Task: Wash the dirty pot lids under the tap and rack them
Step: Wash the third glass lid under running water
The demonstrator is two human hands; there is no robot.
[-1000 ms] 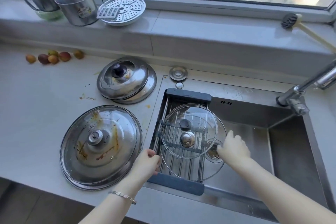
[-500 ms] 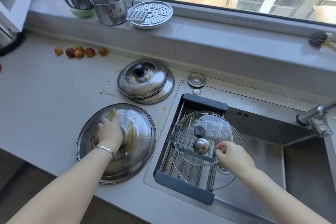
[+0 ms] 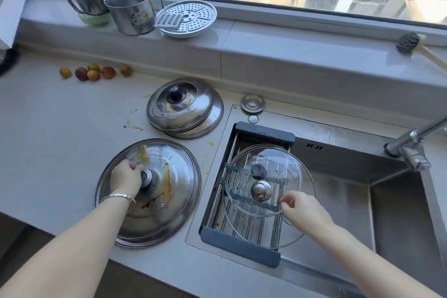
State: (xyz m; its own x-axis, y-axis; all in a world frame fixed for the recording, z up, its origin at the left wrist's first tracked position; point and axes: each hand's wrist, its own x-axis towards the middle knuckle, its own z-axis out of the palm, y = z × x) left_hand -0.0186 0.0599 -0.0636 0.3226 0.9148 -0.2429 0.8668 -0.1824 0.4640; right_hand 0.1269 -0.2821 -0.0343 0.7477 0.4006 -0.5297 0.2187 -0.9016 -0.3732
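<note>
Left hand (image 3: 125, 178) shifted, apparently gripping steel lid (image 3: 176, 203) knob (image 3: 148, 178).

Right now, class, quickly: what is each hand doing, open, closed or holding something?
Left hand: grips the knob of the dirty steel lid.
Right hand: fingers curled at the glass lid rim; hold cannot be told.

From my left grip (image 3: 125, 178) on the big stained lid (image 3: 169, 201), bare desk (image 3: 60, 128) opens toward nine and ten o'clock. At one o'clock the stacked steel lids (image 3: 193, 116) sit close; at three the rack (image 3: 242, 241), loaded with glass lids (image 3: 278, 167), blocks the way. Past my right grip (image 3: 306, 210) the sink basin (image 3: 346, 201) lies open at three o'clock, with the tap (image 3: 408, 150) overhanging at two.
</note>
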